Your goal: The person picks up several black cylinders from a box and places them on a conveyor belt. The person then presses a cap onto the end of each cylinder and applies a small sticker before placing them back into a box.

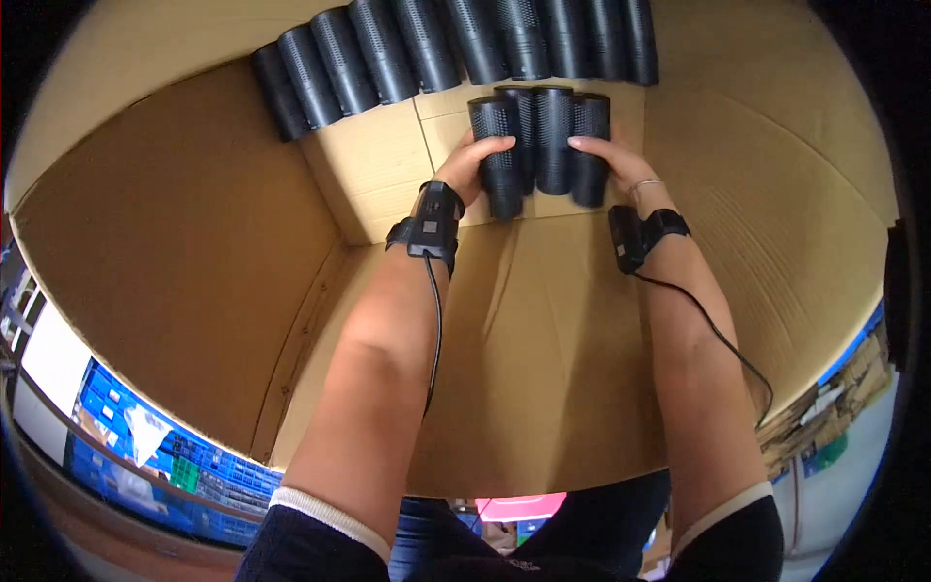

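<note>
Pressed side by side between my two hands is a bunch of several black perforated cylinders [554,145], each tapering toward its near end. My left hand [467,167] wraps the left outer cylinder, its thumb lying across the front. From the other side my right hand [621,160] closes round the right outer one, thumb also in front. Fingers of both hands are partly hidden behind the cylinders. Above and beyond them, a row of several matching black cylinders [378,53] lines the far side of a large cardboard box [175,252], cut off by the picture's top edge.
The box's walls [776,194] rise on either side, and its near wall [524,427] stands in front of my body. A black strapped device [433,225] with a cable sits on each wrist. Blue crates [184,485] lie outside at lower left.
</note>
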`<state>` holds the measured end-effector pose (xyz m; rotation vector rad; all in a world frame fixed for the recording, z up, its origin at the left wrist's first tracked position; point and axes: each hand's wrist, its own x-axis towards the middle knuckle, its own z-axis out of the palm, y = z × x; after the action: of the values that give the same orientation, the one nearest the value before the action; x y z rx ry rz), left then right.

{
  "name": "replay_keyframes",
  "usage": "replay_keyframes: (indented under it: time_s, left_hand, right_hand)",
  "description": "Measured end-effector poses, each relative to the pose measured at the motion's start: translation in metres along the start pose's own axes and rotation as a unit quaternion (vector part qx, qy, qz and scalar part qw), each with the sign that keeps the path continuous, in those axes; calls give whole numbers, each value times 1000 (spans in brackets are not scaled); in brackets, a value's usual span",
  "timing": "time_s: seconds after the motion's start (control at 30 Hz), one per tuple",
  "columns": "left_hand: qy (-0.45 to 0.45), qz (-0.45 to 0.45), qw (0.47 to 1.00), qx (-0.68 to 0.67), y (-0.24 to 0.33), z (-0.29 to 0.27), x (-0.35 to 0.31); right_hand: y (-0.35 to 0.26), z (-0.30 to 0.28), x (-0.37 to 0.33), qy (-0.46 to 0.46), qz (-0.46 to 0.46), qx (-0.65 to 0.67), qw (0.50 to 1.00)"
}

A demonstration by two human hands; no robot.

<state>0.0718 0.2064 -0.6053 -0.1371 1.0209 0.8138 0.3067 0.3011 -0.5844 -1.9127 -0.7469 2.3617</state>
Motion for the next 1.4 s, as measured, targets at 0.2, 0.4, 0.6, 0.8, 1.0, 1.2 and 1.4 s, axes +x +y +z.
replay_keyframes:
  time_s: [0.2, 0.4, 0.6, 0.8, 1.0, 1.2, 1.4]
  left_hand:
    - [-2, -17, 998, -52, 19, -3, -46]
    - [-163, 50, 983, 75, 67, 62, -195]
    - [-191, 169, 960, 120, 86, 140, -405]
    - [-44, 388, 908, 153, 61, 183, -633]
    - [6, 421, 880, -218, -14, 194, -854]
    - [183, 589, 653, -440, -201, 122, -945]
    - [166, 658, 545, -492, -250, 83, -953]
  right_hand:
    - [-4, 61, -21, -81, 21, 133, 988]
    - [-39, 91, -142, -112, -37, 93, 989]
    - [-117, 168, -352, -209, -127, 12, 970]
    - [-162, 287, -542, -361, -222, -104, 900]
    - [-129, 431, -687, -531, -89, -164, 826]
    - [-4, 575, -774, -659, -96, -329, 670]
    - [111, 662, -754, -594, 107, -459, 652]
